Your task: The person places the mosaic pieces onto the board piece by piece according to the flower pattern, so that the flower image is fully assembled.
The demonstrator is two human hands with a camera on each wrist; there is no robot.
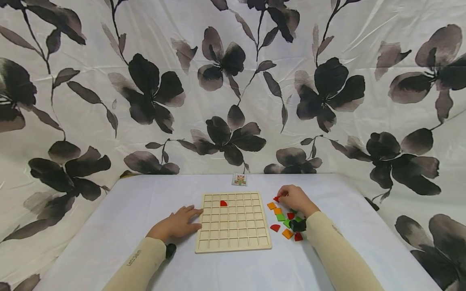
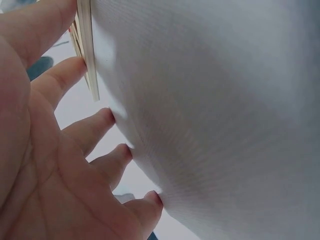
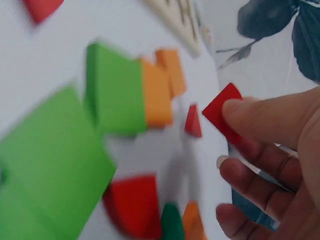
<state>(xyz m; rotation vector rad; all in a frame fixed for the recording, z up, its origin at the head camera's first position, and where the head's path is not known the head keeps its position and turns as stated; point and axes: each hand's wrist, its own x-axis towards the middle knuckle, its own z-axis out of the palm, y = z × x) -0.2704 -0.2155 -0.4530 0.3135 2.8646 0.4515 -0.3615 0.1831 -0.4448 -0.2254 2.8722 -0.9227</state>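
Note:
A wooden grid board [image 1: 233, 249] lies on the table, with one red quarter-round piece [image 1: 223, 203] in a cell near its far edge. My left hand [image 1: 178, 222] is at the board's left side, fingers spread; in the left wrist view the thumb and index fingertip touch the board's edge [image 2: 86, 45]. To the right of the board, my right hand [image 1: 295, 199] pinches a red piece [image 3: 220, 112] with a curved edge between thumb and fingers. Below it on the table lies another red piece [image 3: 194, 121], near orange [image 3: 156, 92] and green pieces [image 3: 120, 90].
Loose red, orange and green pieces [image 1: 287, 233] lie scattered right of the board, partly under my right wrist. A small card with a coloured flower-like pattern [image 1: 239, 180] lies beyond the board at the table's far edge. Behind hangs a floral cloth [image 1: 269, 117].

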